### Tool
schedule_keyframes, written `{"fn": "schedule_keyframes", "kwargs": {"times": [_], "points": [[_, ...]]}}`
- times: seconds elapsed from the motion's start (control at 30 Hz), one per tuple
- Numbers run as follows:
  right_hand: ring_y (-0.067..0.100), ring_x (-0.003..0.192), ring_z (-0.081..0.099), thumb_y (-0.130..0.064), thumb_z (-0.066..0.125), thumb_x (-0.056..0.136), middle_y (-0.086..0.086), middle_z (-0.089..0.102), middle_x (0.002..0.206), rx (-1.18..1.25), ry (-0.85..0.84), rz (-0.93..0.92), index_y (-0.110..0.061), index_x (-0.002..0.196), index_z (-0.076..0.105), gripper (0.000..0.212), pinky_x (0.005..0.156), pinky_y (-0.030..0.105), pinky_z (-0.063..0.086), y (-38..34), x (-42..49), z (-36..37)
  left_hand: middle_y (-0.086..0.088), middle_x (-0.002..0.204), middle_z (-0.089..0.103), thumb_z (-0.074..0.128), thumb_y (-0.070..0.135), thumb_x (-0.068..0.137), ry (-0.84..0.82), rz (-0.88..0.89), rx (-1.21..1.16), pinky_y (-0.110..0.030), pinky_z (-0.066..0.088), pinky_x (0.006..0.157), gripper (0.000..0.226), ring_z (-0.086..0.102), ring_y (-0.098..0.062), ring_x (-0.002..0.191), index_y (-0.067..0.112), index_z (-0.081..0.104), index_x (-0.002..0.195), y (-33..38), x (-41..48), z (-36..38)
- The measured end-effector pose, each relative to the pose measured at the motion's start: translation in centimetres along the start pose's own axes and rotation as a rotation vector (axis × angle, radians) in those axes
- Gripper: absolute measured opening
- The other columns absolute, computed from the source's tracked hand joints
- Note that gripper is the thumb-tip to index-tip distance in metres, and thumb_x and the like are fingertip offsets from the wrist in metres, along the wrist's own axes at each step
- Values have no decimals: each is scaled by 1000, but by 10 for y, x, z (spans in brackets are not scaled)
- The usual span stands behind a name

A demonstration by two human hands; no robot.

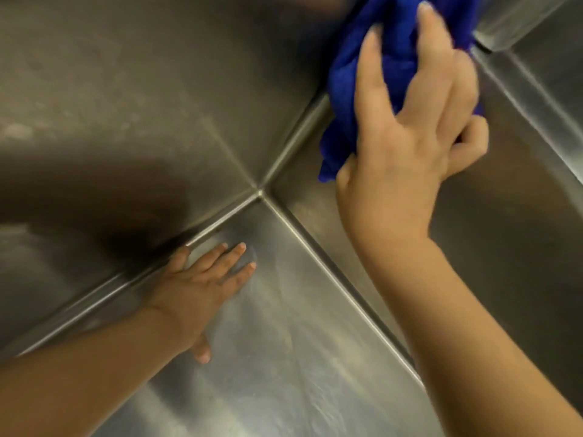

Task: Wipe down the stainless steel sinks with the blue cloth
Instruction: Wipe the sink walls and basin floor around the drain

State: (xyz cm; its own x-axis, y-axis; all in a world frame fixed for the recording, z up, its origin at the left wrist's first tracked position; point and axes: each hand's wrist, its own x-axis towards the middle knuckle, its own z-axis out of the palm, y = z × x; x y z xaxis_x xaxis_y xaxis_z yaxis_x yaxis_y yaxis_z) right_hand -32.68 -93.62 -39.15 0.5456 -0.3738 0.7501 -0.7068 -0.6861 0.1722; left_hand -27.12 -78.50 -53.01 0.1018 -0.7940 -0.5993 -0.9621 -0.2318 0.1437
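Observation:
A bunched blue cloth (362, 58) lies against the stainless steel sink (157, 89) at the upper right, over the seam where two steel walls meet. My right hand (407, 127) grips the cloth, fingers spread over it and thumb curled beside it, and presses it to the metal. My left hand (205, 285) rests flat with straight fingers on the lower steel surface, just beside a ridge. The cloth's far edge runs out of view at the top.
Raised seams (262, 192) cross in the middle of the view and split the steel into panels. A shiny rounded metal edge (511, 23) sits at the top right. A dark shadow falls on the left panel.

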Motion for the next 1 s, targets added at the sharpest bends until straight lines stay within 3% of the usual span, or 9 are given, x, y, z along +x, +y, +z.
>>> {"fn": "schedule_keyframes", "kwargs": {"times": [0.17,0.3,0.37,0.43,0.57,0.67,0.73,0.87,1.0], "points": [[24,124,32,-5,59,74,7,50,139,-32,-251,-177,-22,125,61,54,86,38,23,1,-68,49,5,151,-39,75,56,70,-6,-9,-12,-49,-2,114,131,-24,-15,144,36,-31,144,-1,2,1],[23,119,31,-16,38,79,3,56,133,-10,-665,-246,-22,115,68,47,86,38,23,-14,-107,67,4,153,-37,74,56,70,0,-17,7,-50,-3,114,129,-23,-16,145,35,-29,145,1,2,0],[21,130,16,-16,39,91,0,34,150,4,-895,-249,-24,138,49,49,97,41,16,-17,-116,72,2,152,-37,72,59,72,13,-23,35,-51,-4,114,128,-24,-17,144,33,-30,145,1,2,2],[22,138,9,-15,45,95,-1,13,157,67,-1031,-218,-26,148,29,57,104,41,12,-13,-114,71,0,153,-36,69,61,74,24,-33,38,-52,-7,114,125,-24,-19,145,32,-29,145,1,-1,4],[22,137,15,-12,53,87,-4,8,158,78,-1110,-118,-33,150,24,73,101,40,18,-14,-110,53,0,154,-35,62,60,81,22,-108,-57,-49,1,115,115,-23,-19,145,30,-27,147,0,-24,15],[29,128,26,-19,52,86,-4,17,154,165,-1227,220,-37,149,24,71,99,39,26,-27,-105,48,1,152,-38,67,56,79,-27,-123,-75,-46,7,114,119,-22,-18,145,30,-29,146,-3,-44,21],[32,127,30,-20,52,87,-4,22,153,347,-1243,423,-36,149,26,69,101,38,27,-42,-99,52,2,152,-38,70,54,78,-31,-122,-51,-45,8,114,123,-22,-18,145,30,-29,145,-3,-49,21],[31,130,32,-26,52,87,0,29,149,431,-1194,299,-36,149,27,68,103,37,30,-53,-113,51,2,152,-37,71,53,76,-57,-126,-48,-44,8,114,123,-21,-18,146,30,-29,146,-4,-48,20],[36,122,43,-28,51,87,8,37,142,311,-1180,424,-32,149,30,65,103,39,38,8,-145,30,5,151,-38,71,55,75,-50,-124,-51,-45,7,115,123,-22,-15,145,33,-27,146,-6,-49,22]]}}
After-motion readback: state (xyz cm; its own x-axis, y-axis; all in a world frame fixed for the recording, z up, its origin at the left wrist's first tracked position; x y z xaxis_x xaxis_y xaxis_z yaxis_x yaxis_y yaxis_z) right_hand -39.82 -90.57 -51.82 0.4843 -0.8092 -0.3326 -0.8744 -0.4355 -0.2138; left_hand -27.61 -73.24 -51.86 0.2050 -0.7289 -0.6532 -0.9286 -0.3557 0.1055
